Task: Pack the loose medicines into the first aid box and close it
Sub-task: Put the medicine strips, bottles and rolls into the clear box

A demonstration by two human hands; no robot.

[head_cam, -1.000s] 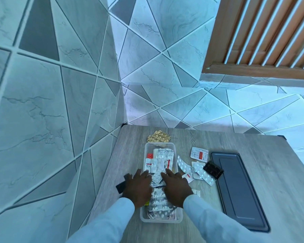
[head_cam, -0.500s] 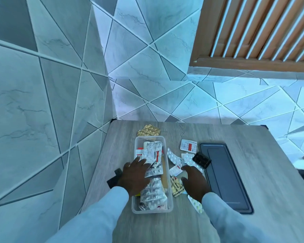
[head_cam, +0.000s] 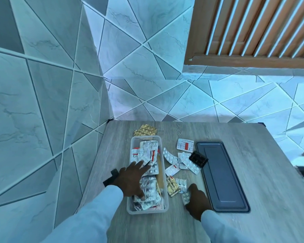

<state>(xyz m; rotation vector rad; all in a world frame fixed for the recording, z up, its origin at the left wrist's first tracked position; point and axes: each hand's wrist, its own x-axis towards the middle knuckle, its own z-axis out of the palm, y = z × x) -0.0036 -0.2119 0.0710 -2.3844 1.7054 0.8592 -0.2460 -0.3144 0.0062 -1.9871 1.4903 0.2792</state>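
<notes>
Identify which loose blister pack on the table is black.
The black blister pack, resting partly on the dark lid's edge; the others are silver, white or gold.

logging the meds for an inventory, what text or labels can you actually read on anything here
Gold sachet right of the clear box: dark lettering, too blurred to read.
White packet with red patch: print too small to read.
Red-and-white packs in the box: print unreadable.
Nothing else carries legible text.
</notes>
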